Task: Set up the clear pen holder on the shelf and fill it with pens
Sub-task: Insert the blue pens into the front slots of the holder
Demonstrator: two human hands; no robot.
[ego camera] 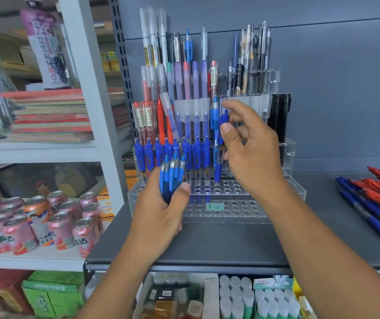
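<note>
A clear tiered pen holder [242, 210] stands on the dark grey shelf [207, 245] against the back panel. Its upper tiers hold many pens; a row of blue click pens [172, 155] fills the left part of one tier. The two front tiers show mostly bare holes. My right hand [251, 148] pinches one blue pen [221, 146] upright, its tip just above a hole at the right end of the blue row. In front of the holder's left side, my left hand [159, 210] grips a bundle of several blue pens [171, 173].
Loose blue and red pens [377, 199] lie on the shelf at the right. A white rack on the left carries notebooks [50, 116], bottles and pink drink cans [34, 224]. Glue sticks [253, 298] and small boxes sit on the shelf below.
</note>
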